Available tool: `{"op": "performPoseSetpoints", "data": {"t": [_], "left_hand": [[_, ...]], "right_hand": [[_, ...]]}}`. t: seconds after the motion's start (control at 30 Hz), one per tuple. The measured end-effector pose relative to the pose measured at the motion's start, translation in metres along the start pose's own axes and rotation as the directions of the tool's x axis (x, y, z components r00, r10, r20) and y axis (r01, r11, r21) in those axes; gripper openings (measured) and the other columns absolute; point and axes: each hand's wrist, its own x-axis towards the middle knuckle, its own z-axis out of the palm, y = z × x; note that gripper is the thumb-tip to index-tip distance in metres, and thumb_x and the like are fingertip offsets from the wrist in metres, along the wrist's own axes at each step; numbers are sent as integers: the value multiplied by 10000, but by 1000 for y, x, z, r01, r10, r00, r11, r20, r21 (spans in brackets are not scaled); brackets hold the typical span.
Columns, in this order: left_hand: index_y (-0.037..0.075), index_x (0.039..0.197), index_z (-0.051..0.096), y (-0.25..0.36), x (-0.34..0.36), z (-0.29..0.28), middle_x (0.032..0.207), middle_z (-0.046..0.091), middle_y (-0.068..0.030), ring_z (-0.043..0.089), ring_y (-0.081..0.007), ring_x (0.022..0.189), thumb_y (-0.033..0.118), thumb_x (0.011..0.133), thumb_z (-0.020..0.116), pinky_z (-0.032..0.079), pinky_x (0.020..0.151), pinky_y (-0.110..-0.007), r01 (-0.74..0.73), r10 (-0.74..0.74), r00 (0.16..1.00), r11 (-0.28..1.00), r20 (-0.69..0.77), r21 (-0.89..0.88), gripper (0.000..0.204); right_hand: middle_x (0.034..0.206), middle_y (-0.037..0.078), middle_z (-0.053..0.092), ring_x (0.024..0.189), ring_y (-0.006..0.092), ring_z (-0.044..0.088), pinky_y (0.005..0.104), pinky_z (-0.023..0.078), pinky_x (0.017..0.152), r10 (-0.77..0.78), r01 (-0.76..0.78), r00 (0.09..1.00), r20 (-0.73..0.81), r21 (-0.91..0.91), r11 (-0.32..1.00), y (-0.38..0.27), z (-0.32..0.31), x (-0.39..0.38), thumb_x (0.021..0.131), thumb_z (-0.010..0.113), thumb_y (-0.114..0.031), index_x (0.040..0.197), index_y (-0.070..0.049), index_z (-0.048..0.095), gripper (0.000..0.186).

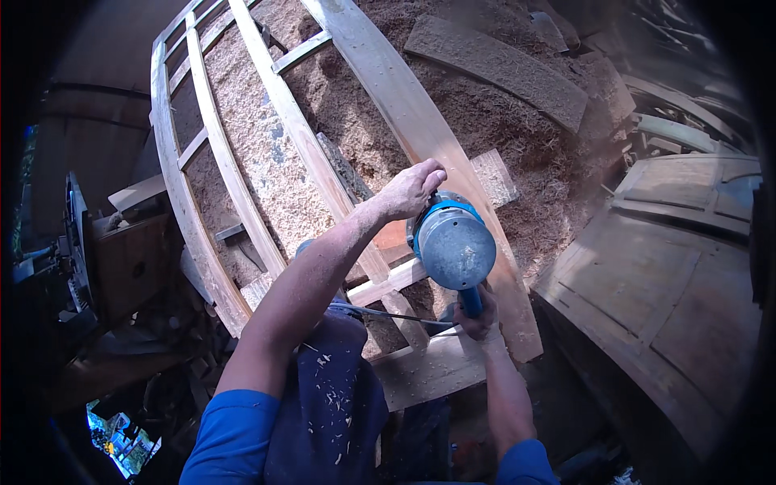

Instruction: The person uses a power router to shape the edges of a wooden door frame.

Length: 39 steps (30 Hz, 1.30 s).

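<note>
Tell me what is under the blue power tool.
The blue power tool rests on a long wooden plank of the frame. Sawdust lies beyond. The tool's body hides its contact with the wood.

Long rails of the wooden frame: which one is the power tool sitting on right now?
The widest rail, on the frame's right side. The blue and grey power tool sits on it under both hands; the narrower rails to its left are bare.

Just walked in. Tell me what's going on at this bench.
A person is working a blue and grey power tool along a long wooden plank. The left hand presses on the front of the tool; the right hand grips its blue rear handle. The plank belongs to a slatted wooden frame lying over a heap of sawdust. Wood shavings cling to the person's dark apron.
</note>
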Motion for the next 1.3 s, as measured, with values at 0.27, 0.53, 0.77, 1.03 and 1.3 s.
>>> {"op": "performPoseSetpoints", "data": {"t": [0.27, 0.53, 0.77, 1.03, 1.3], "left_hand": [[38, 1161, 560, -8, 0, -13, 1004, 632, -171, 633, -285, 978, 377, 1050, 374, 486, 870, -401, 35, -36, 999, 999, -29, -8, 402], [38, 1181, 563, -15, 8, -41, 1092, 640, -169, 619, -285, 1066, 372, 1050, 381, 472, 921, -398, 60, -63, 993, 998, -95, -32, 403], [39, 1168, 556, -19, 13, -55, 1108, 634, -176, 607, -314, 1099, 400, 1052, 356, 466, 931, -408, 60, -59, 994, 998, -91, 4, 428], [40, 1153, 557, -6, 14, -41, 1049, 634, -163, 626, -291, 1021, 410, 1052, 355, 476, 900, -407, 70, -71, 995, 997, -76, -13, 433], [19, 1111, 551, -5, 7, -25, 966, 637, -206, 632, -362, 976, 362, 1038, 395, 481, 844, -445, 26, -26, 995, 1000, -94, -2, 384]], "right_hand": [[715, 61, 620, 638, 194, 630, 348, 509, 622, -39, 38, 999, -22, -48, 998, 3, 7, 11, 694, 706, -70, 916, -44, 576, 259], [707, 91, 645, 654, 264, 673, 361, 536, 629, -76, 76, 997, 3, -151, 986, -2, 11, 46, 646, 711, -107, 1057, -80, 613, 424], [686, 96, 641, 630, 290, 668, 374, 520, 598, -48, 50, 999, 18, -151, 987, -9, 8, 63, 634, 701, -78, 992, -71, 588, 375], [726, 122, 630, 648, 313, 662, 379, 510, 595, -16, 16, 1000, -3, -82, 997, -2, 1, 55, 630, 701, -67, 965, -60, 577, 358], [729, 116, 631, 644, 300, 661, 382, 512, 602, -22, 18, 999, -33, -109, 994, 8, -3, 35, 628, 713, -82, 973, -59, 585, 368]]}}
